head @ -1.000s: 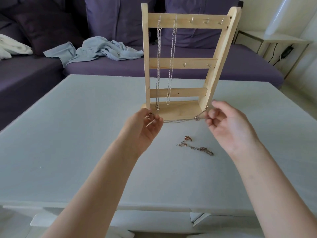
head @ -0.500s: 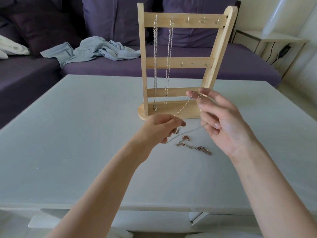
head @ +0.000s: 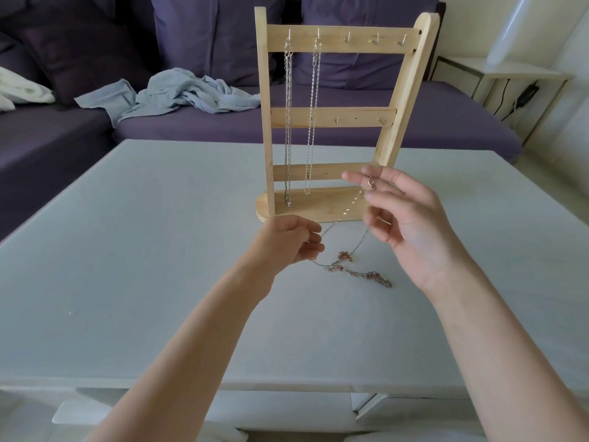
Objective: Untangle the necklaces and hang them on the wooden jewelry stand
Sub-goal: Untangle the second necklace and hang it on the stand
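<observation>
A wooden jewelry stand (head: 338, 43) rises at the table's middle, with two silver necklaces (head: 299, 122) hanging from its two leftmost top hooks. My right hand (head: 404, 224) is raised in front of the stand's base and pinches the clasp end of a thin chain (head: 353, 202). That chain sags down to my left hand (head: 290, 240), which grips its other part with curled fingers just above the table. A tangled clump of rose and silver chains (head: 357, 271) lies on the table between my hands.
The pale table (head: 127, 250) spreads wide around the stand. Behind it is a purple sofa (head: 446, 122) with a light blue cloth (head: 178, 94) and a white cloth (head: 19, 90). A white side table (head: 522, 74) with a cable stands at the right.
My right hand rose with the chain's clasp end from beside the stand's base. My left hand dropped lower and rightward, so the taut chain now sags between them.
</observation>
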